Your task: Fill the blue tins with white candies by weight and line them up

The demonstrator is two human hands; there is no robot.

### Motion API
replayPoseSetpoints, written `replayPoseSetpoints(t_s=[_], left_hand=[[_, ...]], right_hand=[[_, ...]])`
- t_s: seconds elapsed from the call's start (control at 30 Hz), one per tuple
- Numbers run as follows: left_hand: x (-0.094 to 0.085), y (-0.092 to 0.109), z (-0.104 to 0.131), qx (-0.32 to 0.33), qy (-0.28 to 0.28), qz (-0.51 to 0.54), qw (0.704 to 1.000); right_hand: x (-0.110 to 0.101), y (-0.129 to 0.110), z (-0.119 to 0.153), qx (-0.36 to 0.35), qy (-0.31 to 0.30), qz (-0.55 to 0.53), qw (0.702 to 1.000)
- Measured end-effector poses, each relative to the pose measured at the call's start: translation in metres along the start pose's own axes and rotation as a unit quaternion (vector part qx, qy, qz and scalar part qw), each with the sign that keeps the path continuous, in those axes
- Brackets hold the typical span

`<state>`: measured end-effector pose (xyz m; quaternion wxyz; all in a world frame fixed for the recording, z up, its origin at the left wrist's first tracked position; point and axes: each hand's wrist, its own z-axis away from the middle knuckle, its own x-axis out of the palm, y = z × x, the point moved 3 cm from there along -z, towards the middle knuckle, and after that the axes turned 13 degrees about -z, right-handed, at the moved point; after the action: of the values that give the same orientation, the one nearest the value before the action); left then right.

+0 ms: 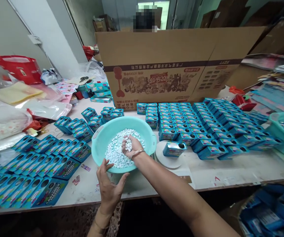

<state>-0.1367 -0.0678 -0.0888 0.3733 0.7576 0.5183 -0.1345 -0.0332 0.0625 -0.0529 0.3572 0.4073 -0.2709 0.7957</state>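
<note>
Head view shows the right hand [134, 146] half-curled around white pieces [116, 154] in the green bowl [137, 124], the left hand [109, 187] spread, empty, at its near rim; the pieces seem light, hard, slippery, best scooped in a cupped palm.

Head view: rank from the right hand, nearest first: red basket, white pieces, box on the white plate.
1. White pieces: touching, some cupped in the right hand, the rest in the bowl around it.
2. Box: on the white plate, just right of the bowl.
3. Red basket: far off, back left.
</note>
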Motion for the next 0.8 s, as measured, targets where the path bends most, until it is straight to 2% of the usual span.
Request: replayPoseSetpoints(t_s=[0.07, 0.13, 0.2, 0.27, 0.37, 0.43, 0.5, 0.57, 0.63, 0.7, 0.8], left_hand=[[-0.006, 0.005, -0.002, 0.004, -0.005, -0.011, 1.000], [-0.014, 0.018, -0.005, 0.005, 0.013, -0.025, 1.000], [-0.019, 0.042, -0.010, 0.023, 0.036, -0.017, 0.999], [-0.016, 0.076, -0.017, 0.068, 0.021, 0.033, 0.997], [0.014, 0.130, -0.033, 0.144, -0.077, 0.125, 0.979], [0.047, 0.160, -0.044, 0.173, -0.143, 0.143, 0.964], [0.082, 0.180, -0.053, 0.187, -0.195, 0.129, 0.954], [0.112, 0.193, -0.058, 0.195, -0.237, 0.108, 0.946], [0.131, 0.199, -0.061, 0.191, -0.273, 0.092, 0.938], [0.139, 0.201, -0.061, 0.181, -0.298, 0.083, 0.934], [0.140, 0.201, -0.060, 0.167, -0.307, 0.081, 0.933]], right_hand=[[0.004, -0.016, 0.018, -0.005, -0.007, -0.014, 1.000], [0.005, -0.041, 0.043, -0.024, -0.021, -0.030, 0.999], [0.000, -0.072, 0.073, -0.072, -0.044, -0.041, 0.996], [-0.009, -0.106, 0.104, -0.170, -0.066, -0.038, 0.983], [-0.029, -0.148, 0.139, -0.308, -0.040, -0.024, 0.950], [-0.042, -0.163, 0.148, -0.375, -0.010, -0.019, 0.927], [-0.054, -0.171, 0.148, -0.417, 0.009, -0.016, 0.909], [-0.062, -0.174, 0.143, -0.443, 0.016, -0.013, 0.896], [-0.069, -0.175, 0.138, -0.463, 0.014, -0.004, 0.886], [-0.074, -0.176, 0.135, -0.483, 0.007, 0.012, 0.875], [-0.079, -0.177, 0.134, -0.503, -0.007, 0.036, 0.864]])
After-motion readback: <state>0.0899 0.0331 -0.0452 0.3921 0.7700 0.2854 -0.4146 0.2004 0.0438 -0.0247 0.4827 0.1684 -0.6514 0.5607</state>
